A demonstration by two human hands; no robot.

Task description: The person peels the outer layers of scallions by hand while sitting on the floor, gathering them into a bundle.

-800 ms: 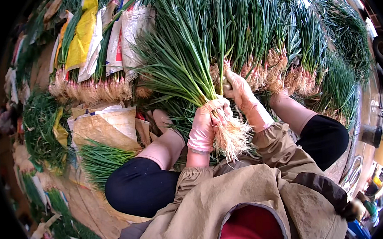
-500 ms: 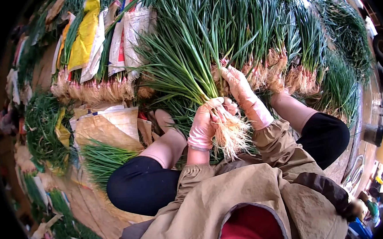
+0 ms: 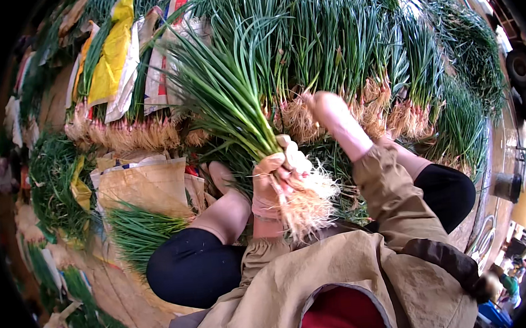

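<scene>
My gloved left hand (image 3: 273, 176) is closed around a thick bunch of green garlic (image 3: 234, 99). Its long leaves lean up and to the left, and its pale, stringy roots (image 3: 310, 206) hang below the fist. To the right, my gloved right hand (image 3: 335, 121) reaches to the near edge of a dense row of green garlic (image 3: 340, 43), beside its roots. That hand is smeared by motion, and its fingertips are too blurred to show whether they grip a stalk.
More green garlic with roots toward me lies at the left under yellow (image 3: 113, 55) and white sacks. A folded tan sack (image 3: 142, 187) lies left of my bent leg, near a small heap of leaves (image 3: 139, 227). A wheel (image 3: 520, 67) stands at the far right.
My right hand has drawn away from the held bunch toward the row's roots. The left hand has turned slightly, tipping the leaves further left and swinging the roots outward.
</scene>
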